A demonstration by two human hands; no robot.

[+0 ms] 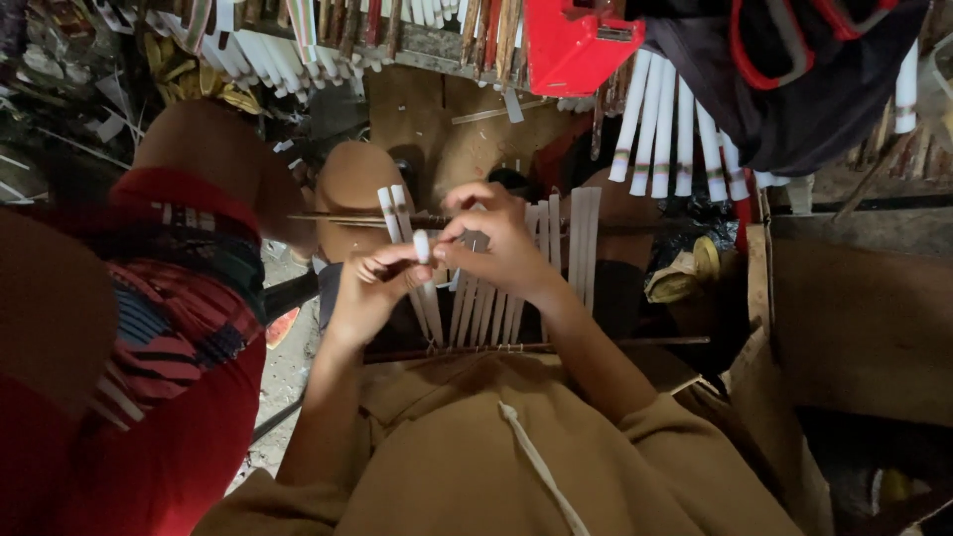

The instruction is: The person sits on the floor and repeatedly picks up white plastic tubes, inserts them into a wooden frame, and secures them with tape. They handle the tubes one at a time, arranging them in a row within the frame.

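My left hand (369, 288) and my right hand (501, 243) are close together in front of me, over my lap. Between them is a small white strip (421, 245), standing up on its end. The thumb and first finger of my left hand pinch it from the left side, and the fingertips of my right hand press on it from the right side. My other fingers are curled in. Just under my hands is a row of white slats (496, 298), lying side by side like a little fence. Their near ends sit on a thin dark rod (596, 343) that lies across my knees. Two of the slats stick up past my left hand. I am wearing a tan top (447, 467) with a white cord (541, 467) hanging down it. On my left is a person in red cloth (169, 397) with stripes. Up ahead more white sticks (665, 129) hang in a row, next to a red box (576, 45).
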